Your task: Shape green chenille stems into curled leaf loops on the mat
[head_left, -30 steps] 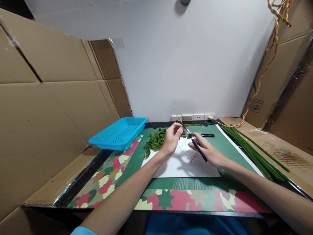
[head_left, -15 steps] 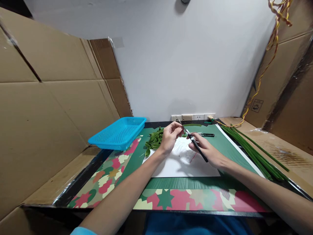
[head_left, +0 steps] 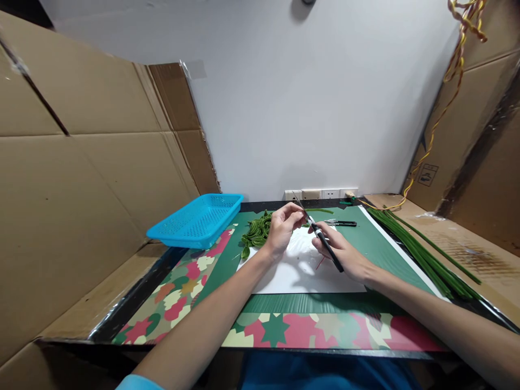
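Observation:
My right hand (head_left: 340,250) is closed around a slim black-handled tool (head_left: 331,253) with a white band. Its thin dark tip slants up and left, passing beside my left fingers. My left hand (head_left: 283,227) is pinched close to that tip, and whatever lies between the fingertips is too small to make out. Just left of it lies a pile of fuzzy green leaf shapes (head_left: 257,233), seemingly bent from pipe cleaners. Beneath both hands is a white sheet (head_left: 284,279), with what looks like a clear plastic bag with a red line (head_left: 320,263) on it.
A blue perforated basket (head_left: 195,219) stands at the back left. Long green pipe cleaners (head_left: 426,257) lie on the right. Another black-handled metal tool (head_left: 344,223) rests on the green mat (head_left: 390,254). Cardboard walls (head_left: 101,162) flank the table, and a yellow twisted cord (head_left: 433,132) hangs at right.
My right hand and the black-handled tool have shifted very slightly left and down. My left hand stays in nearly the same place.

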Available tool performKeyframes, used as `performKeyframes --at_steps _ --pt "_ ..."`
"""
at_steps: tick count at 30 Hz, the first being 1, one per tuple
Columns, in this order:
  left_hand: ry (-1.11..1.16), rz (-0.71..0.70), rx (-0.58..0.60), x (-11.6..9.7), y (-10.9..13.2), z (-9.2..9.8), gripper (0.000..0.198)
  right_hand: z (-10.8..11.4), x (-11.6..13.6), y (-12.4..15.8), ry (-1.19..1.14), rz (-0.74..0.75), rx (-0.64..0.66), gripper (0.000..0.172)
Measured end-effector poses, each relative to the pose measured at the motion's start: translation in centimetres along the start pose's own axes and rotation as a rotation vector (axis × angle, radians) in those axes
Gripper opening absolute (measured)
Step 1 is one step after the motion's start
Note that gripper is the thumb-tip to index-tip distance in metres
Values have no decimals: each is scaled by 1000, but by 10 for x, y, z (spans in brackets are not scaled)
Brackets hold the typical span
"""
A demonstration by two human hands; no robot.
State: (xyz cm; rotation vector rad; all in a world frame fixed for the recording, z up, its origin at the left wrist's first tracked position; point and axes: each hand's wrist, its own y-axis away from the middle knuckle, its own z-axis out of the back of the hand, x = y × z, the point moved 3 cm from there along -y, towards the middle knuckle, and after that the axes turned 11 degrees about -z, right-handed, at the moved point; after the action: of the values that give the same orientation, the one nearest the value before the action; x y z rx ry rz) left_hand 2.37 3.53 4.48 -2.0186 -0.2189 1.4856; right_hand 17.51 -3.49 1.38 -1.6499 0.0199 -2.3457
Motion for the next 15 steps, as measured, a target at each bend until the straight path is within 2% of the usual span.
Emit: performKeyframes --at_steps 3,15 --pt "-3 -14 7 1 -1 1 11 -3 1 -1 -65 -15 50 39" --pt "15 -33 -9 2 2 -2 10 -1 2 1 6 -15 20 39"
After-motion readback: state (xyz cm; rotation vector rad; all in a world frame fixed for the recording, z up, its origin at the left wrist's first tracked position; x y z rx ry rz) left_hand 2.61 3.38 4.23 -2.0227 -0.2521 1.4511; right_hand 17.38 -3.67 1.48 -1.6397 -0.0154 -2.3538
